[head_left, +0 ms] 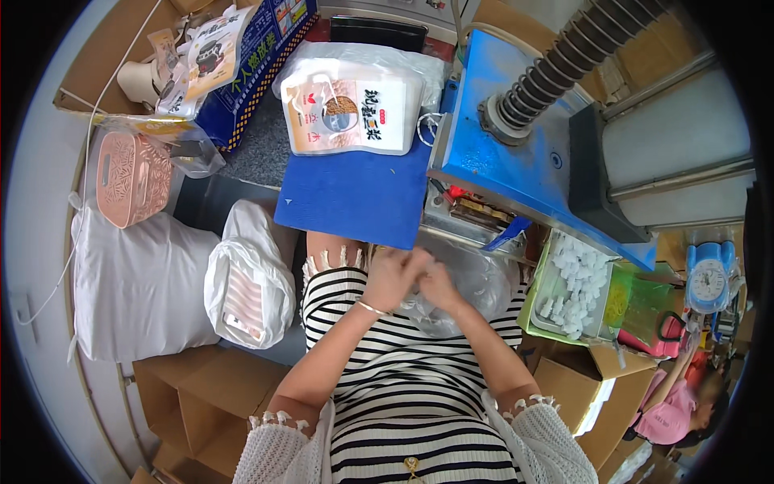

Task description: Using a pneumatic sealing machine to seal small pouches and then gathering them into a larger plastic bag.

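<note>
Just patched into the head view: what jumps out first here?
The big blue machine with its ribbed black hose fills the upper right. At centre, the left hand and right hand meet on a clear plastic bag in the lap, just below a blue board carrying a stack of printed white pouches. To the right, a green tray holds small white pieces.

Glossy clear plastic bag (472, 282) (crinkled)

A: Hands?
B: Left hand (393, 277) & right hand (436, 284) meet at the lap, touching, fingers curled in.
A: Arms?
B: Both forearms bare, elbows bent, angling inward from the lower edge.
</note>
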